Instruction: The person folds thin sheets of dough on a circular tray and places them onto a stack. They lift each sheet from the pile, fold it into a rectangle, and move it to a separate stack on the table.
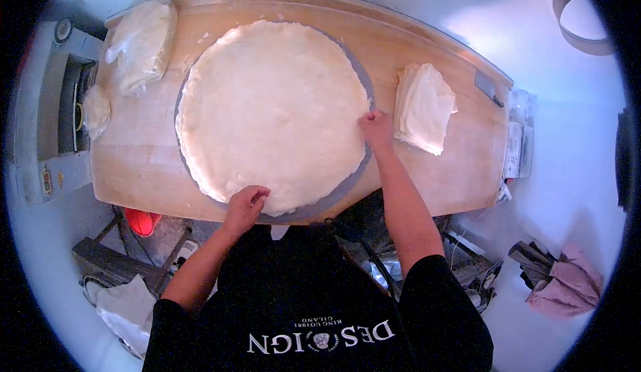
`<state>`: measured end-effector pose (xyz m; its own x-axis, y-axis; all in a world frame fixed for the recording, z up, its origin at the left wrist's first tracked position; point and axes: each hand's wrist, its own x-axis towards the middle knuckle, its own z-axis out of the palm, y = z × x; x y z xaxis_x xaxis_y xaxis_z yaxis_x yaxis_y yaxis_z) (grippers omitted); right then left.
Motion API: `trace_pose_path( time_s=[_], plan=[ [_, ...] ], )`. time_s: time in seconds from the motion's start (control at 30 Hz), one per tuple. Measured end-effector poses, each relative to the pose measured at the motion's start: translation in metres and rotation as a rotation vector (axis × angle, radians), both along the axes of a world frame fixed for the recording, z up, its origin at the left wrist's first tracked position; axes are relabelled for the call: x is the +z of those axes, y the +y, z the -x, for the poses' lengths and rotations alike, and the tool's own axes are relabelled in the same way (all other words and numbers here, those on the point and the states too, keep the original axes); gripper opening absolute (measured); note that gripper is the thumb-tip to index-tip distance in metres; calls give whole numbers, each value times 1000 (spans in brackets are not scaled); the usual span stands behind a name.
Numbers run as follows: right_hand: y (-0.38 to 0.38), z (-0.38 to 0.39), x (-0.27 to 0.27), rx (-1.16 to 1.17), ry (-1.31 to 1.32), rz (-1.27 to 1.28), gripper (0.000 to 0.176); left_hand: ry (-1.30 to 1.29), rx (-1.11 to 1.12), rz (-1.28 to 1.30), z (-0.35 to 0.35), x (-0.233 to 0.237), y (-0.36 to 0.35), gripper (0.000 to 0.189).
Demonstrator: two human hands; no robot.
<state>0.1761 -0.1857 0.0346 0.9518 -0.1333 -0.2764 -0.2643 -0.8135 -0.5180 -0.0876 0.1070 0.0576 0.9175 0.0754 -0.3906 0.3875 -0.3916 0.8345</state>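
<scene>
A large round sheet of dough [274, 112] with an uneven, rumpled rim lies on a dark round board [357, 72], which shows as a grey edge on the right and lower sides. My left hand [244, 206] is at the dough's near edge, fingers curled and thumb closed in a pinch at the rim. At the right edge, my right hand [378, 129] is closed with its fingertips pinched on the dough's border. To the right of that hand sits a folded stack of thin pale sheets [422, 108].
The wooden table [461, 178] has a raised back edge. A plastic-wrapped stack [143, 42] and a smaller wrapped bundle [97, 112] lie on its left; a cleaver [489, 89] lies at the far right. Below are a red object [141, 222] and a pink cloth [567, 282].
</scene>
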Motion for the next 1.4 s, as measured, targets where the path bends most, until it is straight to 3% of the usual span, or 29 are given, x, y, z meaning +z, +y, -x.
trace_pose_path(
  time_s=[0.13, 0.33, 0.4, 0.43, 0.5, 0.53, 0.6, 0.73, 0.8, 0.9, 1.03, 1.13, 1.2, 1.33, 1.4],
  plan=[
    [5, 5, 4, 171, -82, -27, 20, 8, -17, -4, 0, 3, 1, 19],
    [14, 2, 3, -55, -178, -25, 20, 0, -4, 50, 0, -1, 1, 20],
    [17, -1, 17, 167, -18, 117, 23, -2, -17, 31, -1, 0, 0, 20],
    [19, -2, 14, 163, -21, 115, 23, 19, -21, 32, -2, 2, -1, 20],
    [26, -5, 7, 80, 85, -251, 25, 39, -24, 31, -5, 5, -1, 20],
    [30, -4, 10, 81, 85, -252, 25, 40, -28, 16, -6, 7, -2, 20],
    [35, -1, 16, -56, 370, -817, 31, 44, -31, 3, -6, 8, -2, 20],
    [35, 3, 9, -224, 303, -746, 33, 32, -26, 20, -5, 7, -2, 19],
    [35, -1, 7, -127, 261, -443, 43, 29, -19, 25, -5, 6, -2, 19],
    [51, 3, 12, -44, 51, -434, 35, 39, -19, 23, -4, 4, -3, 20],
    [84, 12, 29, -6, 145, -591, 37, 39, -43, 12, -6, 2, -1, 19],
    [91, 22, 57, 43, 375, -817, 43, -3, -40, 4, -8, 3, -1, 19],
    [85, 21, 49, -126, 230, -893, 33, -15, -42, -19, -13, 3, 0, 19],
    [82, 14, 43, -233, 351, -1058, 29, 1, 12, 67, -24, -2, 7, 19],
    [100, 20, 52, 62, 333, -867, 30, 15, 11, 92, -34, -3, 8, 19]
  ],
)
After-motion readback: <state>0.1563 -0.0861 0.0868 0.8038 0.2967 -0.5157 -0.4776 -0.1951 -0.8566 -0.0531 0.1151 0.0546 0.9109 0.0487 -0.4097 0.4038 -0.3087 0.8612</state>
